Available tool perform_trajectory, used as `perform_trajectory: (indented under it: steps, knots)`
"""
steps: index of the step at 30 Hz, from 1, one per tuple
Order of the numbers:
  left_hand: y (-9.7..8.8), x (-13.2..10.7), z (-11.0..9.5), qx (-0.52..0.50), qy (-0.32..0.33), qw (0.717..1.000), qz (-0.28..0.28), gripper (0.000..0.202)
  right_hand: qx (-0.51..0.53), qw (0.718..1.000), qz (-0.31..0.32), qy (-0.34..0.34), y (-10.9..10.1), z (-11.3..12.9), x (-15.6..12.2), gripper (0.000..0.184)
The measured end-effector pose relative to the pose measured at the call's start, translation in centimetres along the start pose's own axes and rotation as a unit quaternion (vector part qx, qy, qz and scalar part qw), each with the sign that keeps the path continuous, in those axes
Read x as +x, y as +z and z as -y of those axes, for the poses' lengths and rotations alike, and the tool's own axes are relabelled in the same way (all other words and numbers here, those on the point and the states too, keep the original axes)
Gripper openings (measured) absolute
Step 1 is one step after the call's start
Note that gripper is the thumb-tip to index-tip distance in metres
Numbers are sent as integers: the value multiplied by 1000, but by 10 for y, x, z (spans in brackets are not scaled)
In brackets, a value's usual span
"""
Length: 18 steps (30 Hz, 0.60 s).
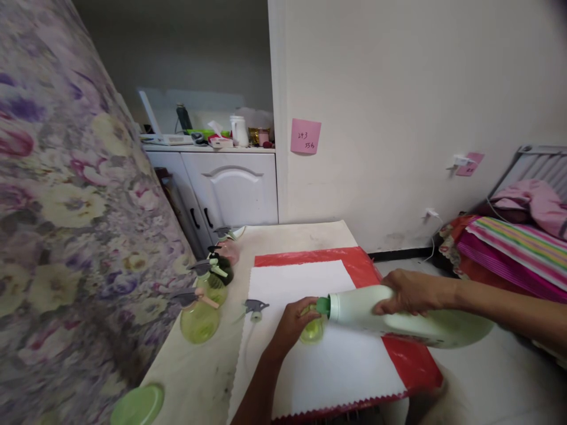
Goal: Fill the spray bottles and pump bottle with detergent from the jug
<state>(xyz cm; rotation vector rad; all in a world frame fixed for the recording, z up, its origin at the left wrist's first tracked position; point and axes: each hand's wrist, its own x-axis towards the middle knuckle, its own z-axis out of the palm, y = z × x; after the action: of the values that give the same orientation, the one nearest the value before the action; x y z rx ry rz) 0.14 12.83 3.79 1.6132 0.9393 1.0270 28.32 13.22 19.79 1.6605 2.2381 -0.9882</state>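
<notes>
A large pale green jug [358, 310] lies tipped almost level in the air, with my right hand [405, 293] wrapped round it. Its green spout [323, 305] points left, at the mouth of a small bottle [312, 332] with yellowish liquid inside. My left hand [295, 321] grips that bottle near its top, over the white sheet. Whether the spout touches the bottle's mouth is hard to make out. To the left of my left hand, a grey spray nozzle [256, 307] with its thin tube lies detached on the sheet.
Several spray bottles stand along the table's left side, the nearest a yellow-green spray bottle [199, 323]. A green lid [138, 405] is at the near left corner. Red plastic [411, 363] borders the white sheet [305, 277]. A floral curtain [66, 236] hangs close on the left.
</notes>
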Motion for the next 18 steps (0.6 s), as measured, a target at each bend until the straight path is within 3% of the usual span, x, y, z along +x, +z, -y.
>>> perform_trajectory:
  steps: [13, 18]
  knots:
    - [-1, 0, 3, -3, 2, 1000, 5, 31, 2, 1000, -9, 4, 2, 0, 0, 45]
    - [-1, 0, 4, -2, 1, 1000, 3, 26, 27, 999, -30, -7, 13, -13, 2, 47]
